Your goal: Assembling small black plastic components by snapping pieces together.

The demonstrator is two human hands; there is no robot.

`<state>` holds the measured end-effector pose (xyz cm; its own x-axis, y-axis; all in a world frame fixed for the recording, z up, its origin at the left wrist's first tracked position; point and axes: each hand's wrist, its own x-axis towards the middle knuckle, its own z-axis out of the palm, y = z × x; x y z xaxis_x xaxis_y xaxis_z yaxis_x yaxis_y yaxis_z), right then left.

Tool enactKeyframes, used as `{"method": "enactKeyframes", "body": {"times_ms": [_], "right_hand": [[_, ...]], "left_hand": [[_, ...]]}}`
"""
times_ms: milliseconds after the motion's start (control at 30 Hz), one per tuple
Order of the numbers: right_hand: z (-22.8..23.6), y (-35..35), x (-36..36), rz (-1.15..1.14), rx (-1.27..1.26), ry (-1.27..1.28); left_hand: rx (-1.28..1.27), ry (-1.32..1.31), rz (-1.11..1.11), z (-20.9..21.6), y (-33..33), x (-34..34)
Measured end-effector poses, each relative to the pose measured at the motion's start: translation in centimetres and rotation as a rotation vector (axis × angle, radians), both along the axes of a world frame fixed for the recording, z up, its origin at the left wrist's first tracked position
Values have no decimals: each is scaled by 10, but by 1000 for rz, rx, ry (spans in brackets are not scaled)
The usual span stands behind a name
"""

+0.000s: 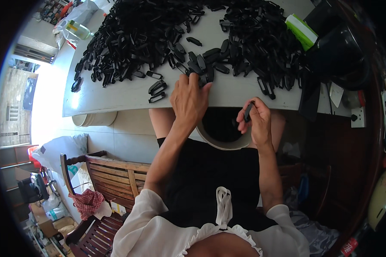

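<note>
Pale tabletop [120, 96] stretches ahead of both hands, and off to their left, nearer the body, I see a slatted wooden bench [111, 171] with a red-checked cloth [88, 202] bunched at its end. Beyond the left hand, mostly to its left, spreads a big heap of small black pieces [133, 38], and a few frame-like pieces [157, 97] lie just beside that hand. The left hand [188, 96] reaches palm down to the near fringe of the pieces (whether it grips one I cannot tell, as its own fingers cover the spot). Between the hands, below the table's edge, stands a pale-rimmed bucket [225, 146]. The right hand [259, 122], just off that edge, pinches one elongated piece [248, 112] between thumb and fingers, its long axis pointing roughly away from the body. That piece sits right of the left fingertips and closer to the body; the loose ones are nearer the left hand. Beyond the right hand lies a second heap [261, 43], then a green-and-white packet [302, 32].
</note>
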<state>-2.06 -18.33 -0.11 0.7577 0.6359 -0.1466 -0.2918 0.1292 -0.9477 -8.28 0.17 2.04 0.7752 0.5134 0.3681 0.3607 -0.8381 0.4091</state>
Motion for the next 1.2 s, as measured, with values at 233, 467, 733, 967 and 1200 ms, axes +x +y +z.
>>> {"method": "enactKeyframes", "body": {"times_ms": [233,467,733,967,1200], "right_hand": [[-6,-14,0,-28,-235,-252],[-2,-29,-5,-83,-225,-258],[25,-20,-13,-6,-90,-153],[18,-13,-13,-12,-143,-465],[30,0,-19,-117,-454,-922]], "left_hand": [[169,-28,6,-24,5,18],[-159,-492,-112,-9,6,9],[-1952,-125,-490,6,-23,-14],[-1805,-183,-649,-20,-31,-19],[-1681,-192,-511,-19,-50,-24]]}}
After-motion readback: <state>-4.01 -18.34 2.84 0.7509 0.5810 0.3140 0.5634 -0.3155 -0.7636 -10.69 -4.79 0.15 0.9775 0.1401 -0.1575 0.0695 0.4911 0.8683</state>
